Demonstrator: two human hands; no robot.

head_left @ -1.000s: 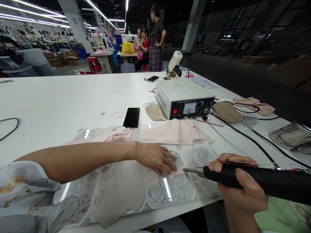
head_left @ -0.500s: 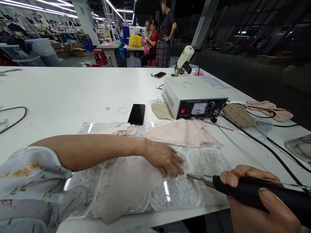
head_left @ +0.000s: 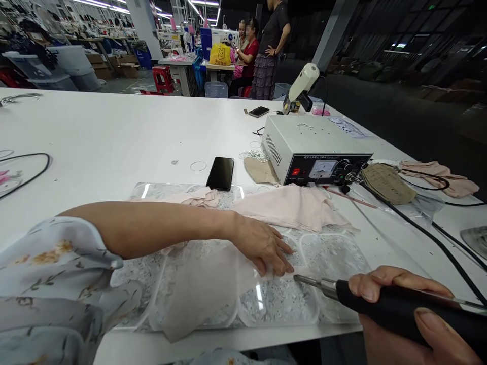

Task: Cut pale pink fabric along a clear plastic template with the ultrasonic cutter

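My left hand [head_left: 266, 248] lies on a sheer pale fabric piece [head_left: 205, 289], fingers spread and tips pressing near its right end. Under the fabric is a clear patterned plastic mat [head_left: 279, 306] on the white table. In my right hand [head_left: 411, 309] is a black-handled ultrasonic hand tool [head_left: 380, 299], its fingers wrapped round the handle. The tool's narrow metal tip points left and sits close to the fabric's right end, near my left fingertips; whether they touch I cannot tell. Folded pink fabric [head_left: 292, 205] rests just beyond my left hand.
Behind the mat stand a control box [head_left: 319, 147] with a dial and a black phone [head_left: 220, 173]. A black cable [head_left: 422, 238] runs along the right side. Tan pattern pieces [head_left: 388, 182] lie beside the box. People [head_left: 270, 45] are beyond the table, near a sewing machine.
The view has shifted slightly, so the table's things appear a little farther right. Both hands, the fabric and the tool keep nearly the same places relative to each other.
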